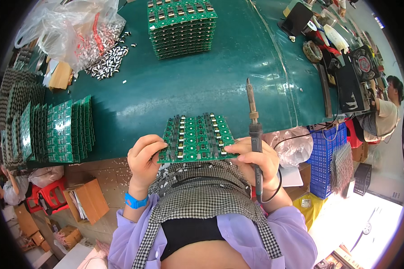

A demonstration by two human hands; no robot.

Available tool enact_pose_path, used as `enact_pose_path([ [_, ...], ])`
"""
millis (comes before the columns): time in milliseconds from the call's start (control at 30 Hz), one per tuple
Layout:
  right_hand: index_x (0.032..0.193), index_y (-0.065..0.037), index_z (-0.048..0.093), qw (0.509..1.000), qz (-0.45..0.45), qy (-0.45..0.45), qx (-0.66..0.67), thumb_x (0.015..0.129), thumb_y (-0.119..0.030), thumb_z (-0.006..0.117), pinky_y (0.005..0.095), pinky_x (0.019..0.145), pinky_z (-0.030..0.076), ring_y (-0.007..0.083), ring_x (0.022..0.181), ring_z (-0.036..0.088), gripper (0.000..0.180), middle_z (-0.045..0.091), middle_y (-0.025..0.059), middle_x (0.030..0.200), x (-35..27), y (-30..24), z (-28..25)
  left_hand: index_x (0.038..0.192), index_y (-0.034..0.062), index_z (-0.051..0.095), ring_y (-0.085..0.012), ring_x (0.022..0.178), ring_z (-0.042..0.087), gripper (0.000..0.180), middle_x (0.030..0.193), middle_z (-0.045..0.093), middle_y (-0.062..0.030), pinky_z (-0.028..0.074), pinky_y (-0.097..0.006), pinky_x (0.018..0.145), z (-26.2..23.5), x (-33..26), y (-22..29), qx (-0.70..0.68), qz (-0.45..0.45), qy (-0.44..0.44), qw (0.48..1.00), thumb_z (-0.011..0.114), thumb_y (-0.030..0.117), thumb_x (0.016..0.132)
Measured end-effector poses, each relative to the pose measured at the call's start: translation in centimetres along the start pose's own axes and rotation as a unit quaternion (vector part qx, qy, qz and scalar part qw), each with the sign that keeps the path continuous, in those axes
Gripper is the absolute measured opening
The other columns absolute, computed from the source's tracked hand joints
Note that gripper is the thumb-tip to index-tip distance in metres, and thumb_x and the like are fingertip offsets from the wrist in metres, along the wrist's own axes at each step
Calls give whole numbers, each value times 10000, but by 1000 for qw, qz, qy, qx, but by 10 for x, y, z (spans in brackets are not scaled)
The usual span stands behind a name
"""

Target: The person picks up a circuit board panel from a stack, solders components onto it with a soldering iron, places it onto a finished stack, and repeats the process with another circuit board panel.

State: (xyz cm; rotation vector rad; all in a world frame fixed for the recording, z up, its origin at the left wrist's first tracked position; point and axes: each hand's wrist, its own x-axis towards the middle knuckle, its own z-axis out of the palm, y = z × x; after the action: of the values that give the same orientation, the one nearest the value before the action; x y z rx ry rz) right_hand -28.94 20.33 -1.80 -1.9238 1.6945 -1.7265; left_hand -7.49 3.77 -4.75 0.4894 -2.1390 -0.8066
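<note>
While the green circuit board panel [196, 140] is at the near edge of the table [137, 96], we see the left hand [143, 158] pinching the panel's near left corner. The right hand [261, 160] holds its right side and grips a soldering iron [255, 131], tip out over the table. We think the panel is light and stiff, but its small parts could bend or snap. We would hold it by its 2 side edges.

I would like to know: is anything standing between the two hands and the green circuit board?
Nothing visible does: the left hand and right hand hold the circuit board at its sides. The soldering iron, also in the right hand, is beside it.
</note>
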Motion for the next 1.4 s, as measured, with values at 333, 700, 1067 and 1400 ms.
enact_pose_path([
  [333, 1003, -70, 574, 996, 58, 1, 67, 657, 111, 717, 383, 766, 553, 279, 814, 670, 416, 714, 134, 997, -2, 3, 0, 871, 23, 656, -235, 705, 654, 241, 875, 652, -113, 517, -289, 576, 0, -1, -2, 6, -2, 5, 1000, 643, -100, 664],
  [700, 1005, -57, 569, 997, 42, -43, 46, 612, 164, 626, 366, 757, 548, 287, 846, 665, 454, 707, 148, 1035, -4, 15, -1, 877, 26, 657, -230, 703, 654, 239, 877, 652, -114, 517, -291, 574, -1, -2, 1, 1, -5, 0, 1000, 643, -98, 673],
  [1067, 1024, -39, 573, 998, 38, -38, 11, 603, 178, 600, 341, 742, 553, 281, 856, 666, 474, 709, 142, 1022, -6, 25, 5, 855, 30, 656, -226, 699, 649, 250, 861, 649, -107, 513, -291, 569, -2, 1, 2, -6, -3, -7, 1000, 643, -107, 647],
  [1400, 1027, -34, 574, 995, 98, -3, -13, 680, 149, 658, 343, 750, 559, 288, 909, 690, 401, 708, 153, 985, -8, 26, 7, 861, 28, 655, -235, 708, 652, 205, 862, 648, -111, 521, -296, 589, -2, 2, 2, -14, -12, -6, 1000, 675, -74, 684],
])
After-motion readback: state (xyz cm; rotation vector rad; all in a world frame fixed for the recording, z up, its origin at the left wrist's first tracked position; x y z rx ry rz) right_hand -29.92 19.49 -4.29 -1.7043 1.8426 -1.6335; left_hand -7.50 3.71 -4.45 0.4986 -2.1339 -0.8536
